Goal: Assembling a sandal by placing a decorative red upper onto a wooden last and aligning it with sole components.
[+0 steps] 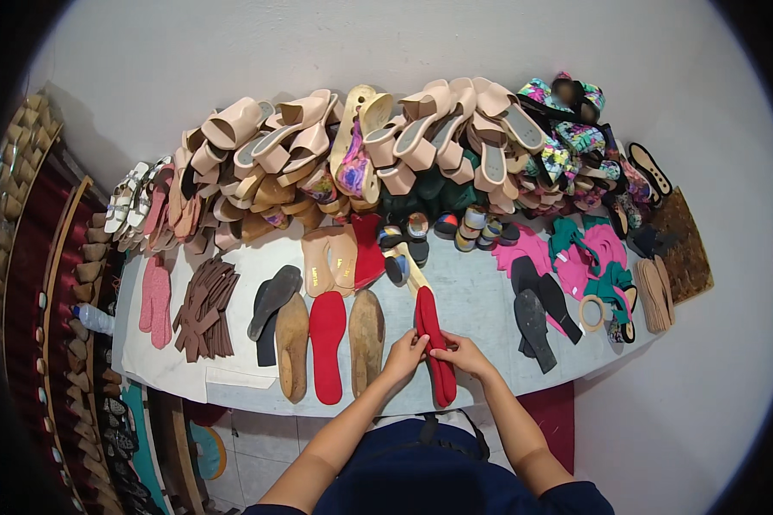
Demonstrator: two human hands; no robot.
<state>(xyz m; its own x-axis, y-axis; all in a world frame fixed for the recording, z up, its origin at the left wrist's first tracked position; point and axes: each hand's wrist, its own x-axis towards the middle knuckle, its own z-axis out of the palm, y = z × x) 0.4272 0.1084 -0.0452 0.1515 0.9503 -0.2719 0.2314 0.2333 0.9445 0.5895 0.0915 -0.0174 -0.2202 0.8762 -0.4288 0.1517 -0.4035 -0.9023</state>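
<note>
Near the table's front edge, a pair of red insoles (438,365) is held up on edge, one against the other. My left hand (406,354) pinches them from the left side, and my right hand (459,354) grips them from the right. To the left lies a single red insole (327,348), flat between two wooden shoe lasts, one on its left (291,348) and one on its right (367,343). Black soles (275,305) overlap beside the left last. Behind them are beige insoles (326,257) and a piece of red material (368,249).
Block-heeled sandals (425,129) are piled along the table's back. Brown straps (206,309) and pink insoles (155,300) lie at left. At right are black soles (537,326), a tape roll (591,313), and tan soles (654,296). Shelves of lasts (90,270) stand left of the table.
</note>
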